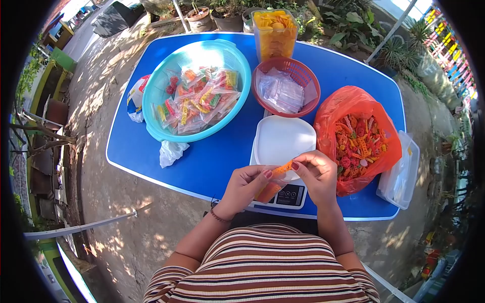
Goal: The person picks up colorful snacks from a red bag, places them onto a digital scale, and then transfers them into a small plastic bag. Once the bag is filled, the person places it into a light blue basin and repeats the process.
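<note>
From the head view, here we are at the blue table (217, 159), both bare hands close together in front of the striped shirt (262, 257). The right hand (322, 177) has an orange lattice snack piece (283, 168) pinched at its outer end between thumb and forefinger, and the left hand (236, 191) has a small clear plastic bag (268, 191) clasped between thumb and fingers, orange-red pieces showing inside it. Now the relation that counts: the snack piece lies to the left of the right fingertips, its long axis slanting down and leftward to the left thumb, just above the bag. The right hand grips it, yet its inner end is nearer the left thumb; whether the two touch, I can't tell. Beneath and just beyond the hands sits the digital scale (289, 195) with its white tray (284, 135). Over on the right, the red plastic bag (327, 123) brims with colourful snack pieces (359, 146); farther off, the red basket (314, 101) holds clear bags (283, 92), and to the left the turquoise basin (214, 52) carries filled packets (202, 101).
</note>
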Demonstrator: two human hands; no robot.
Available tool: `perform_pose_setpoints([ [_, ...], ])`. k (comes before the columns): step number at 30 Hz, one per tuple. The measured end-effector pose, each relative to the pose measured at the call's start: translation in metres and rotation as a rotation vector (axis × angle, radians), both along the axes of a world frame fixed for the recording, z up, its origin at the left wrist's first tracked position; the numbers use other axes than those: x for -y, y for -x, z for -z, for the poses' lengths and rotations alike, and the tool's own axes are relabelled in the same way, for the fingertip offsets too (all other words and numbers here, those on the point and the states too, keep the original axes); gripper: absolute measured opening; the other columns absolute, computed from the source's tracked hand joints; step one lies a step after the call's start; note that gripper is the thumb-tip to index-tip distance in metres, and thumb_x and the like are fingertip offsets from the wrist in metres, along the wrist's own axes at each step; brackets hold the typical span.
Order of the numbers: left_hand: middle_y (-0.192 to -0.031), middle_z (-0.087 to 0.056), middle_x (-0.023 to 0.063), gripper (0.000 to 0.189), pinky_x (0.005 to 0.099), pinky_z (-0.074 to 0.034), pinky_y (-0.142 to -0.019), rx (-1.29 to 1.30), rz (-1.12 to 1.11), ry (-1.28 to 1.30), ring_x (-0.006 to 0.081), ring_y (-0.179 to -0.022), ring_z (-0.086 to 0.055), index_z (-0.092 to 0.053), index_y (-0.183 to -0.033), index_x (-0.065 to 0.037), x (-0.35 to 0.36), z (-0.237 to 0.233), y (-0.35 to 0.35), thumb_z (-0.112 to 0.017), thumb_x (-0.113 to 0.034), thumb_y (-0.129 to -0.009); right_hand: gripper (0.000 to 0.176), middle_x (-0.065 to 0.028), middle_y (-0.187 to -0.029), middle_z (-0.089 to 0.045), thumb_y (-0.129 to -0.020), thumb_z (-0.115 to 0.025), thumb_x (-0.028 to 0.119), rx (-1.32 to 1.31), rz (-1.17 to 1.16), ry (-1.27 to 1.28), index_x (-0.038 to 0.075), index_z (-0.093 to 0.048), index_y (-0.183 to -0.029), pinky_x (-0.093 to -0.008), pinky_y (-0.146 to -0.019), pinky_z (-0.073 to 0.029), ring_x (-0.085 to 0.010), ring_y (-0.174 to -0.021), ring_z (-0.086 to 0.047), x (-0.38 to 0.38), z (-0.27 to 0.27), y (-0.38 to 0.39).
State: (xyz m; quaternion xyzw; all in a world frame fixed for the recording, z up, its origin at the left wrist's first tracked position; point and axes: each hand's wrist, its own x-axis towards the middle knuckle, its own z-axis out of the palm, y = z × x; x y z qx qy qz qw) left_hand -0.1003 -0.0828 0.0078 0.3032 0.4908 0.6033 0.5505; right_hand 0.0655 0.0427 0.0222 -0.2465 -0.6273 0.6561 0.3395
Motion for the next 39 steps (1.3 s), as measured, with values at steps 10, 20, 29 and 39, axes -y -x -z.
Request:
perform_pose_setpoints([
  [10,-0.109,-0.074,0.0085,0.035,0.0232,-0.053,-0.085,0.005,-0.055,-0.012,0.0074,-0.093,-0.064,-0.067,-0.126,0.000,-0.005,0.009,0.001,-0.057,-0.026,-0.105,0.016,-0.0100,-0.096,-0.071,-0.088,-0.070,-0.006,0.061,0.076,-0.179,-0.005,-0.070,-0.104,-0.0272,-0.077,-0.052,-0.0145,-0.086,-0.065,0.000,0.000,-0.002],
  [20,-0.111,-0.074,0.0082,0.038,0.0234,-0.052,-0.088,-0.018,-0.050,0.004,0.0067,-0.095,-0.064,-0.067,-0.126,0.001,-0.008,0.009,-0.003,-0.057,-0.028,-0.105,0.016,-0.0094,-0.081,-0.068,-0.077,-0.079,-0.006,0.174,0.284,-0.996,-0.001,-0.069,-0.089,-0.0314,-0.064,-0.051,-0.0230,-0.071,-0.065,0.004,-0.008,0.010],
  [29,-0.114,-0.073,0.0110,0.034,0.0258,-0.053,-0.086,-0.041,-0.016,0.024,0.0097,-0.096,-0.065,-0.070,-0.119,0.004,-0.007,0.006,-0.002,-0.055,-0.024,-0.106,0.013,-0.0088,-0.084,-0.066,-0.079,-0.078,0.000,0.116,0.083,-0.663,0.003,-0.073,-0.091,-0.0321,-0.069,-0.053,-0.0253,-0.074,-0.063,0.005,-0.005,0.006],
  [39,-0.115,-0.072,0.0123,0.031,0.0253,-0.053,-0.082,-0.001,-0.011,0.026,0.0098,-0.093,-0.065,-0.070,-0.116,0.004,-0.008,0.005,-0.005,-0.057,-0.022,-0.104,0.019,-0.0107,-0.114,-0.061,-0.076,-0.083,0.008,0.257,-0.142,-0.575,0.005,-0.072,-0.091,-0.0371,-0.087,-0.051,-0.0253,-0.105,-0.058,0.003,0.002,0.002],
])
